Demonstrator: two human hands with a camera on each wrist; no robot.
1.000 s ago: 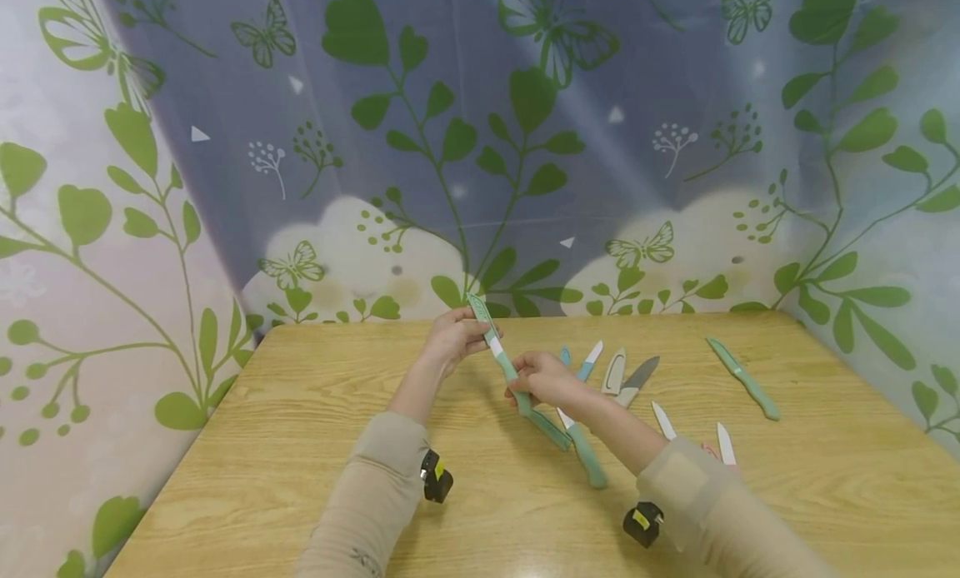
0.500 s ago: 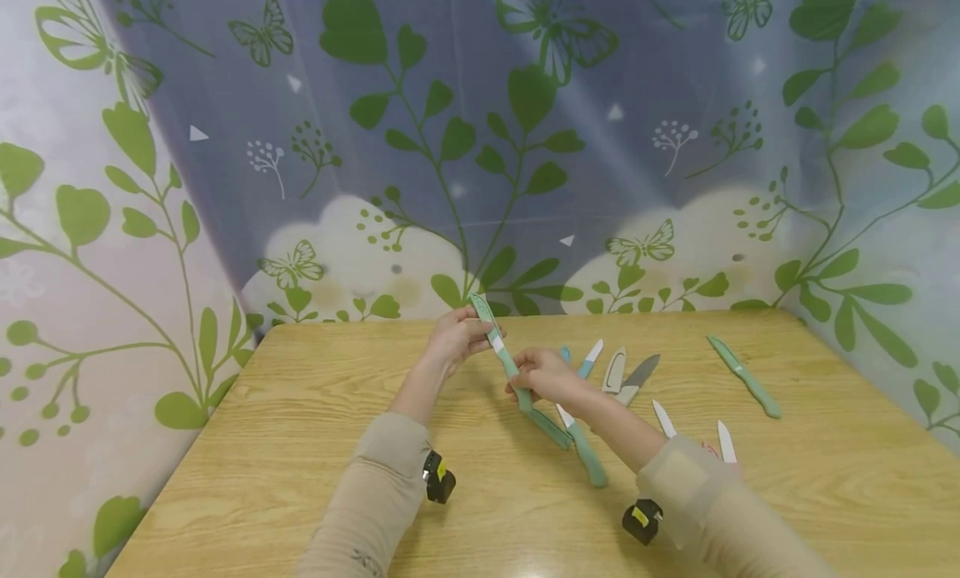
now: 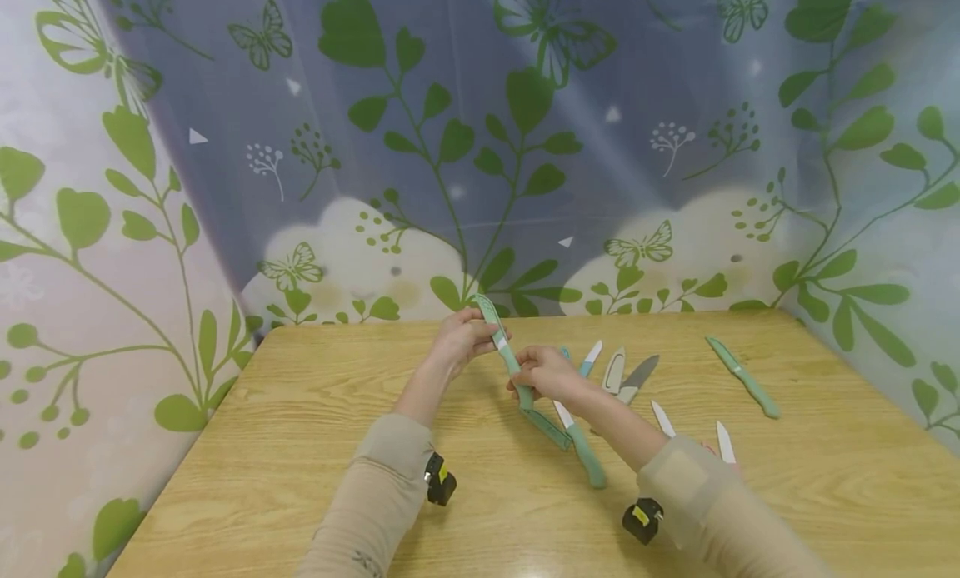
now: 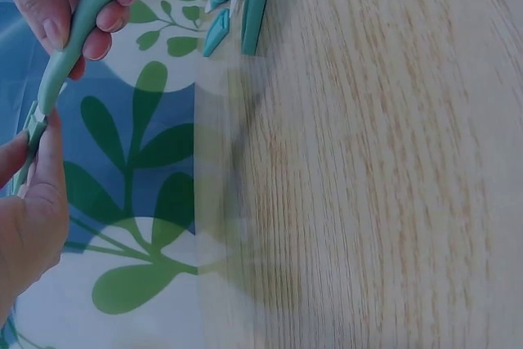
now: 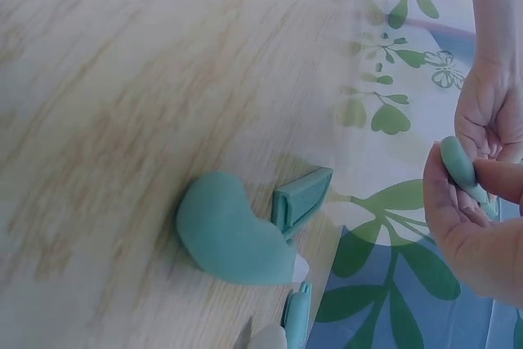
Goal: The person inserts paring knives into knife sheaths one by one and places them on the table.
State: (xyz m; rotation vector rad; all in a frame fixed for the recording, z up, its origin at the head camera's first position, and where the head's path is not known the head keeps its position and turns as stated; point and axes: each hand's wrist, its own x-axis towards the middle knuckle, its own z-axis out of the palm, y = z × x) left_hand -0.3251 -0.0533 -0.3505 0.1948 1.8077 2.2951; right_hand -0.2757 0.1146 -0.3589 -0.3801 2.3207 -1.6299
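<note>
Left hand [image 3: 459,342] pinches the long green plastic sheath [image 3: 487,311], right hand [image 3: 550,373] grips the green-handled knife [image 3: 510,361] (seemingly almost fully sheathed), with bare white-bladed knives [image 3: 587,459] left on the bench [image 3: 247,478].

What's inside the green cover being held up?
A knife, it seems: its green handle and a short white strip show outside the cover. The blade beyond that is covered, so its shape and tip can't be seen.
</note>
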